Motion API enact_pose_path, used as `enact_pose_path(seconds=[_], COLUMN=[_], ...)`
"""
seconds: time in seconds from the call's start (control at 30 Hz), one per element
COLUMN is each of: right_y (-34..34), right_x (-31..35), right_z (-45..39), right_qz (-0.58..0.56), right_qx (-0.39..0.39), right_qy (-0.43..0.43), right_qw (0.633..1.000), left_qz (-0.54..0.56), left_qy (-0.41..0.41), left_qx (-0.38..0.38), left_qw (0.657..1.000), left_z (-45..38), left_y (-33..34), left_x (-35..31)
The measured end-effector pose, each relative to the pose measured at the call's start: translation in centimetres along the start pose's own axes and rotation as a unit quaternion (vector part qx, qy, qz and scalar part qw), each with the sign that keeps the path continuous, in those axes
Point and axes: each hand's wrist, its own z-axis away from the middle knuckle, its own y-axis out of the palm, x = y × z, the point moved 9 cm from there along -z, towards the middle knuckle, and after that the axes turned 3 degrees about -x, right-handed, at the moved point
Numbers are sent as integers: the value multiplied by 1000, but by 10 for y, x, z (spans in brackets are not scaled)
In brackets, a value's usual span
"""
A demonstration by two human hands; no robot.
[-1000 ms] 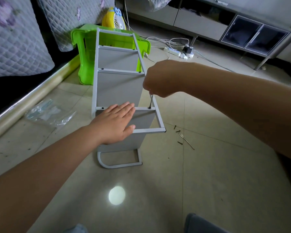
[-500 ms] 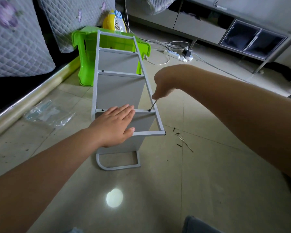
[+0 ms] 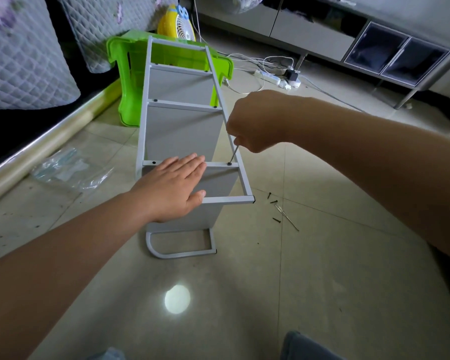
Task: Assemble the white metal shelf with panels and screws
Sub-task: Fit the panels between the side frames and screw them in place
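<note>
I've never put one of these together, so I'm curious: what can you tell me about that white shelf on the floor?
The white metal shelf lies on its side on the tiled floor, its far end by a green plastic stool. Thin square-tube rails frame flat grey-white panels, with dark screws at the joints and a rounded foot loop nearest. The left hand presses flat on it; the right hand grips a thin tool set into a screw.

No text, label, brand, number or sign can be read anywhere here.
</note>
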Motion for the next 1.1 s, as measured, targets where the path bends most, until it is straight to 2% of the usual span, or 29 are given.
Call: enact_pose_path(seconds=[0.07,0.2,0.3,0.53,0.63,0.77,0.9,1.03,1.1], right_y=[3,25,28,5,7,0,1,9,17], right_x=[-7,-29,-28,-2,4,-1,-5,-20,-20], right_z=[-7,-8,-5,-11,-7,-5,0,-9,-17], right_qz=[-47,-177,-202,-68,8,61,42,-59,-102], right_qx=[11,120,164,86,86,23,15,60,109], right_qy=[46,140,150,59,-7,-37,-25,61,93], right_qw=[998,967,954,992,996,997,999,995,984], left_qz=[0,1,3,0,2,4,-1,-2,-1], left_qy=[-3,2,0,-3,0,3,0,-3,-2], left_qx=[3,4,7,12,8,0,-5,-8,-9], left_qw=[1000,1000,1000,1000,1000,1000,1000,1000,1000], left_z=[-1,2,3,4,3,2,0,2,3], left_y=[1,4,5,1,1,0,-1,0,3], left_x=[1,-3,-3,-3,-3,-3,-2,-1,-1])
